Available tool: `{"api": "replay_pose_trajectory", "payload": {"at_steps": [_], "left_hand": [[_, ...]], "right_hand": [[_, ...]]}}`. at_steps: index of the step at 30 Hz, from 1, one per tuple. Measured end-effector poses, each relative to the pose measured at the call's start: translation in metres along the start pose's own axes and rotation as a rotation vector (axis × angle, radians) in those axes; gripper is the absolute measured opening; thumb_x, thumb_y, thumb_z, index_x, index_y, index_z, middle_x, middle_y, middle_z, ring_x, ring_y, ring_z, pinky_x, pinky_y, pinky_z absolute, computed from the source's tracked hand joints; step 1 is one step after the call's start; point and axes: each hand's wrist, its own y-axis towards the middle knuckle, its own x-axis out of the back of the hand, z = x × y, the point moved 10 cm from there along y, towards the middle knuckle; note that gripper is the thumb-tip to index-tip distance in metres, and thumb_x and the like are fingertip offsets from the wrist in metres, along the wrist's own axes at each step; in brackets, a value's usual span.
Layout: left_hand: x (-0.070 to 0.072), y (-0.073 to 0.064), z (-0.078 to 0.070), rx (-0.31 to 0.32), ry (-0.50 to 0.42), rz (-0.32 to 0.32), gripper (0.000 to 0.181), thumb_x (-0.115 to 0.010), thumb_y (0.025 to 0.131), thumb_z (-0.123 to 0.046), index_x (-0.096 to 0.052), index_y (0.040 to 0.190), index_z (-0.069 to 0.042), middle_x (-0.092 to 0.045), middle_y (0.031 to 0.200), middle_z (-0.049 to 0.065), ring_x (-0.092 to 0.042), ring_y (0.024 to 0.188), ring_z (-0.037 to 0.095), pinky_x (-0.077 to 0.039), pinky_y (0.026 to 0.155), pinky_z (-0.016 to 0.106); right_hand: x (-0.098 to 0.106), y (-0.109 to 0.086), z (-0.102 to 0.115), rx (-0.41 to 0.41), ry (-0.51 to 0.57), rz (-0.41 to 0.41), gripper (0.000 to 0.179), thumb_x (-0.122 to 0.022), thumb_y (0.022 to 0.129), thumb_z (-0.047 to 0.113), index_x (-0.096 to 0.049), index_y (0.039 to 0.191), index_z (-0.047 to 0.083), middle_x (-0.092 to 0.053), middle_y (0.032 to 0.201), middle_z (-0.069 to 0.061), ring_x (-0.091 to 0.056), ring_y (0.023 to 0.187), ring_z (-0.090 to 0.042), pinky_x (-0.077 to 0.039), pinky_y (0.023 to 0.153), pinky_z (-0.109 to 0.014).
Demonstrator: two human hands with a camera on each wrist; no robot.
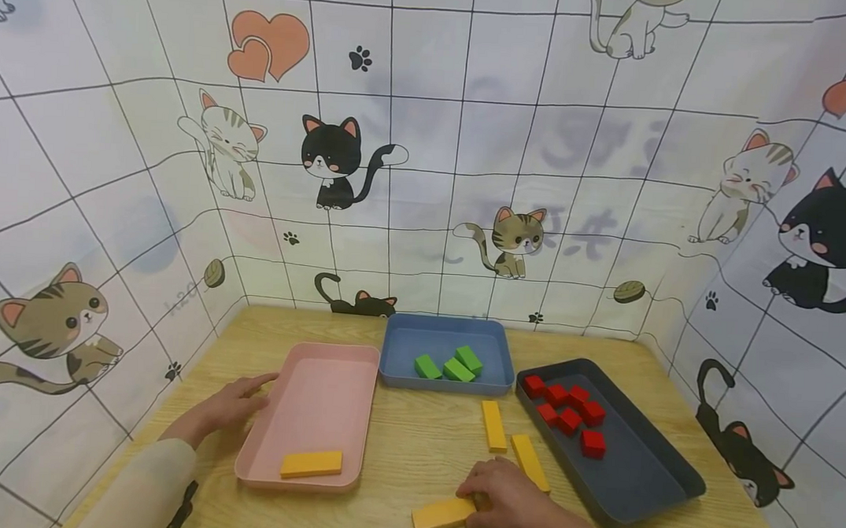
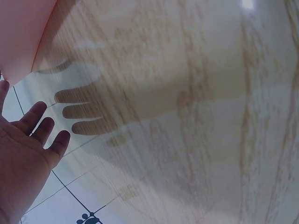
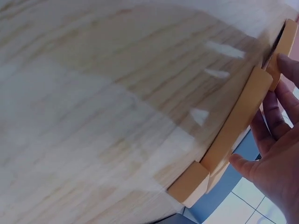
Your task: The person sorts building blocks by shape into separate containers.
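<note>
My right hand (image 1: 508, 500) pinches the end of a yellow block (image 1: 440, 517) low over the wooden table at the front. In the right wrist view, a fingertip lies on the held block (image 3: 282, 53). Two more yellow blocks lie close by, one block (image 1: 531, 463) beside the knuckles and another block (image 1: 494, 426) farther back. My left hand (image 1: 228, 407), fingers extended, is at the left rim of the pink tray (image 1: 325, 394). A single yellow block (image 1: 311, 464) lies in that tray's front end. The left wrist view shows the left hand (image 2: 23, 158) holding nothing.
Behind stands a blue tray (image 1: 405, 343) with several green blocks (image 1: 458, 369). A dark grey tray (image 1: 641, 455) at the right holds several red cubes (image 1: 568, 420). A cat-patterned sheet (image 1: 428, 138) hangs around the table (image 1: 415, 433).
</note>
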Motion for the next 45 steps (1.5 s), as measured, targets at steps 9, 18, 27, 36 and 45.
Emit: {"api": "replay_pose_trajectory", "payload": {"at_steps": [9,18,27,36,45], "left_hand": [[-0.001,0.002,0.003,0.009,-0.005,0.001,0.055,-0.054,0.102,-0.023,-0.038,0.151,-0.005,-0.032,0.149,0.036,-0.028,0.134,0.059,-0.028,0.102,0.073],[0.0,-0.001,0.0,0.004,-0.013,0.007,0.056,-0.053,0.102,-0.023,-0.037,0.152,-0.005,-0.029,0.151,0.035,-0.026,0.136,0.059,-0.027,0.103,0.073],[-0.001,-0.001,-0.001,0.014,-0.02,0.013,0.056,-0.054,0.102,-0.024,-0.037,0.151,-0.004,-0.031,0.151,0.035,-0.028,0.135,0.059,-0.028,0.102,0.073],[-0.001,0.001,-0.002,-0.014,-0.04,0.019,0.056,-0.054,0.102,-0.021,-0.037,0.151,-0.003,-0.03,0.151,0.035,-0.027,0.135,0.06,-0.029,0.102,0.072],[0.0,-0.001,-0.005,-0.04,-0.051,0.028,0.056,-0.054,0.102,-0.021,-0.036,0.151,-0.001,-0.031,0.15,0.036,-0.028,0.134,0.06,-0.03,0.103,0.07]], "right_hand": [[0.006,0.009,-0.005,-0.047,0.058,0.025,0.027,-0.079,0.081,0.032,-0.077,0.105,0.02,-0.061,0.094,0.021,-0.052,0.086,0.002,-0.046,0.08,-0.027],[0.024,0.019,-0.016,-0.127,0.169,-0.052,0.025,-0.08,0.081,0.027,-0.076,0.103,0.016,-0.065,0.096,0.015,-0.059,0.087,-0.005,-0.051,0.079,-0.03],[0.038,0.029,-0.026,-0.247,0.224,-0.139,0.026,-0.078,0.082,0.031,-0.074,0.105,0.019,-0.065,0.098,0.013,-0.06,0.091,-0.017,-0.051,0.082,-0.038],[0.054,0.042,-0.029,-0.275,0.274,-0.255,0.029,-0.077,0.085,0.032,-0.073,0.11,0.016,-0.067,0.105,0.006,-0.061,0.099,-0.024,-0.05,0.086,-0.044],[0.06,0.059,-0.022,-0.291,0.35,-0.354,0.034,-0.076,0.087,0.035,-0.072,0.114,0.013,-0.066,0.108,0.002,-0.061,0.104,-0.03,-0.05,0.087,-0.045]]}}
